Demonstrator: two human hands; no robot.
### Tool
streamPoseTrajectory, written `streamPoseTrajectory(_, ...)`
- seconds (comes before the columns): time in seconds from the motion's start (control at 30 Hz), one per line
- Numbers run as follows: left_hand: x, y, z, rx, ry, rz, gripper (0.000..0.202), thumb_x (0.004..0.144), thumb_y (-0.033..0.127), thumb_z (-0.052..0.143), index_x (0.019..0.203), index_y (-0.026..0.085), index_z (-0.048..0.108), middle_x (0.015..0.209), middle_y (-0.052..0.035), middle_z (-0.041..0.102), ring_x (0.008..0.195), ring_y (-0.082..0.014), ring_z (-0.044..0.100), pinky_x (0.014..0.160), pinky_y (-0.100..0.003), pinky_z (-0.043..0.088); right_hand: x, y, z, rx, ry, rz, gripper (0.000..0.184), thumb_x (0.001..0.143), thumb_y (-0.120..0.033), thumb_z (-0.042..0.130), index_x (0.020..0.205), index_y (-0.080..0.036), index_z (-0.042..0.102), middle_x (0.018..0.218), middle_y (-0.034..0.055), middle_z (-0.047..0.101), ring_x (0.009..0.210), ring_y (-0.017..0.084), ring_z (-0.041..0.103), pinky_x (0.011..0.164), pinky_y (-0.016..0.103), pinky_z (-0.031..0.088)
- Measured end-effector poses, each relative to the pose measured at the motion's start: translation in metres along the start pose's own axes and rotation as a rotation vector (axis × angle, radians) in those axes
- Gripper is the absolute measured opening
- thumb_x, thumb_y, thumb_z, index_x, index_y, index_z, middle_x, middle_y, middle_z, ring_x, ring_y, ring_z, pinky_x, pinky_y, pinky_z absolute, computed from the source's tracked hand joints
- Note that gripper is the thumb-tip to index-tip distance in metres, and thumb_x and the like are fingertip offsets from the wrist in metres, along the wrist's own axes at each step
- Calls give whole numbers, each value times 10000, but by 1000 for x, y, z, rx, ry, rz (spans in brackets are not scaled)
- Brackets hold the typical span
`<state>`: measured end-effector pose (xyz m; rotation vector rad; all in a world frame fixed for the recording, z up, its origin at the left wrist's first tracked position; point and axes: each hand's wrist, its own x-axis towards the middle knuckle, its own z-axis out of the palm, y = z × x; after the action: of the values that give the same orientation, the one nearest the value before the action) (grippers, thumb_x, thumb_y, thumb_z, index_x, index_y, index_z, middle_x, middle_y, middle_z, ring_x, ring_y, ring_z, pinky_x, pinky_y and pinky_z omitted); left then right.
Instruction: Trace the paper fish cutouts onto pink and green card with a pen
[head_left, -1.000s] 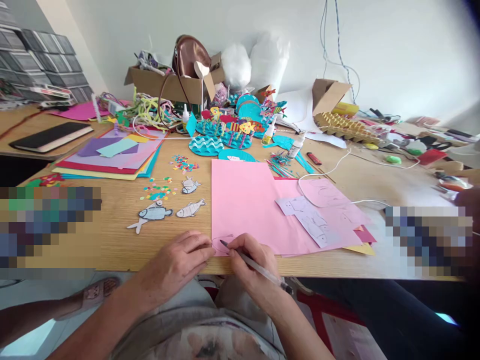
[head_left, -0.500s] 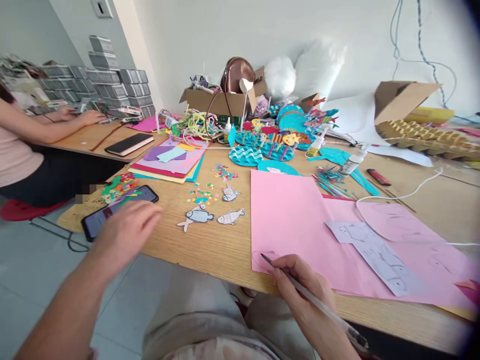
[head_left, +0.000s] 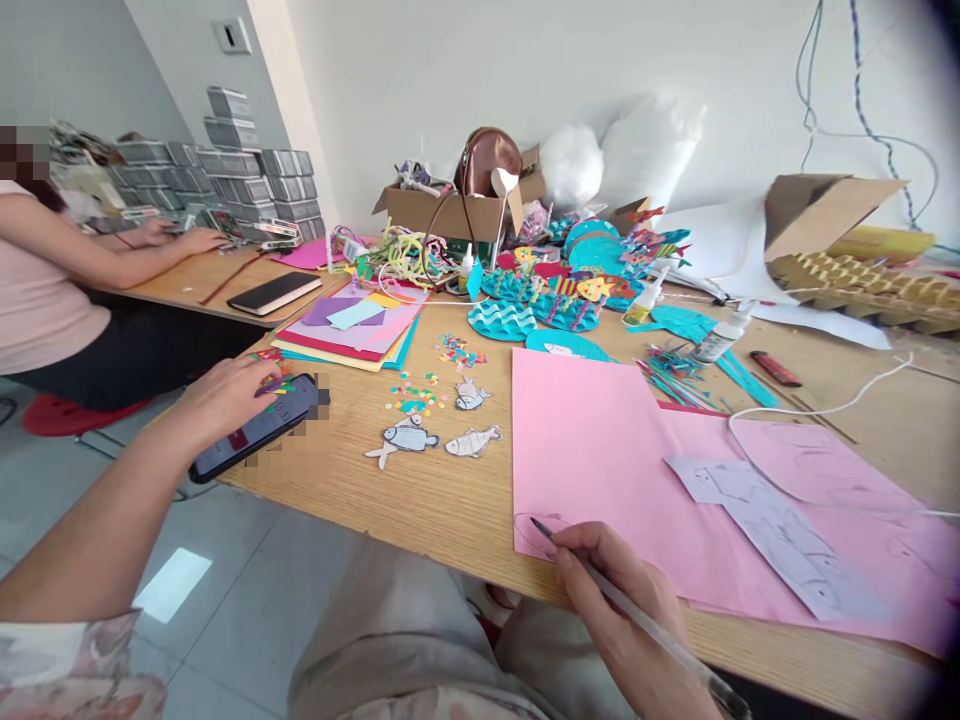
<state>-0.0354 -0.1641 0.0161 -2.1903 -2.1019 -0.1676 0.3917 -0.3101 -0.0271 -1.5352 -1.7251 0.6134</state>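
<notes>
My right hand (head_left: 622,590) is closed round a clear-barrelled pen (head_left: 637,610). The pen's dark tip rests by a drawn outline at the lower left corner of a pink paper sheet (head_left: 577,430). Over at the left, my left hand (head_left: 229,400) reaches across a phone (head_left: 259,430) with a lit screen. Its fingers are stretched out over small coloured paper scraps (head_left: 274,362) just behind the phone; whether they hold any scrap is hard to see. Between my hands lie cut-out paper fish (head_left: 472,441). A white strip with fish drawings (head_left: 772,530) lies on the pink paper.
Stacked coloured papers (head_left: 405,340) and a black notebook (head_left: 274,291) lie beyond the phone. Glue bottles (head_left: 721,335), teal fish crafts (head_left: 502,320) and a cardboard box (head_left: 442,212) stand farther back. A white cable (head_left: 817,390) crosses the right side. A co-worker (head_left: 45,270) sits at left.
My left hand has moved left and away from me, from over the phone's near edge to the scraps behind it. The right hand keeps the pen at the same outline. The view has shifted slightly.
</notes>
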Motion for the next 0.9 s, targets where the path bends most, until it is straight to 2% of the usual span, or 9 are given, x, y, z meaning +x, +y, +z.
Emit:
streamPoseTrajectory(0.17,13,-13,-2,94,-130,-14,212,816,256,490,986,168,580,1026,-76,581,893,-227,537,756,-313,415,0,2,0,-5,-16,-6,156,856,-324,469,771,-221,548,535,-51,555,443,105,495,414,183,362)
streamPoseTrajectory(0.33,20,-19,-2,110,-172,-46,178,828,261,480,959,167,556,1016,-75,586,863,-210,552,725,-287,421,0,2,0,-17,5,-4,150,853,-314,465,772,-223,551,543,-48,562,451,109,501,422,186,367)
streamPoseTrajectory(0.43,18,-20,-3,89,-189,-47,213,826,287,481,976,161,564,1010,-76,600,882,-205,563,759,-280,433,1,2,0,-13,-4,-14,148,849,-313,467,768,-222,551,543,-45,566,447,112,499,417,191,363)
streamPoseTrajectory(0.57,4,-17,-10,44,-199,-12,325,859,306,391,1082,153,571,1085,-65,598,963,-185,561,858,-275,420,0,2,1,-10,-11,5,156,857,-329,468,778,-222,550,561,-37,573,465,119,508,433,199,372)
streamPoseTrajectory(0.73,-20,-16,-21,35,-163,-55,464,849,349,305,1150,116,570,1171,-107,565,1071,-230,534,930,-335,393,-1,3,2,-18,7,-1,164,862,-343,466,785,-225,551,569,-30,579,473,128,515,447,212,381)
streamPoseTrajectory(0.83,-41,-20,-20,28,-130,-146,525,837,427,318,1191,104,533,1202,-127,574,1084,-265,544,890,-356,424,-1,3,2,-13,-5,-17,162,863,-340,463,785,-226,546,564,-32,577,466,126,514,437,210,375)
streamPoseTrajectory(0.9,-57,-25,-14,-17,-92,-201,572,828,506,357,1254,144,476,1192,-89,604,1042,-254,583,820,-323,461,-1,3,2,-11,-3,-18,163,865,-346,466,785,-227,543,557,-36,571,461,123,508,436,208,373)
